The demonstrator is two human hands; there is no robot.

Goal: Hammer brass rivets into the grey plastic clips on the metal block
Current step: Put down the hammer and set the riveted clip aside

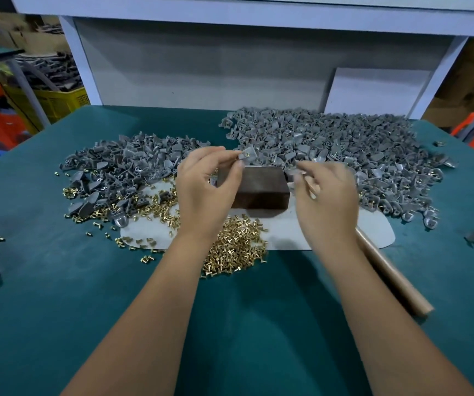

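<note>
Nearest, on the dark green bench mat [58, 281], a heap of small brass rivets [234, 247] just short of the wrists, partly spilling onto a white backing sheet [287, 232]. To the right, a long pale wooden handle [392, 278], presumably the hammer's, running up under the right forearm into the right hand [325, 195], fingers curled round it near its upper end; head of the tool hidden and blurred, so cannot tell how it sits. Between the hands, resting on the white sheet, a dark brown rectangular metal block [261, 190] with nothing seated on its top face. Just above its far left corner, the left hand [207, 184], thumb and fingertips pinching one small grey plastic clip [244, 155] with a brass rivet apparently already poked into it. Step in hand, by the look of it: loading a rivet-and-clip pair, not yet set down for striking. Next move likely calls for seating the clip flat on the block, rivet upright, fingers clear of the strike path. Farther back, a left-hand pile of loose grey clips [124, 167] mixed with stray rivets, and a larger right-hand pile of grey clips [344, 144], many seemingly showing brass. Beyond, the white back panel of the bench [201, 67].
</note>
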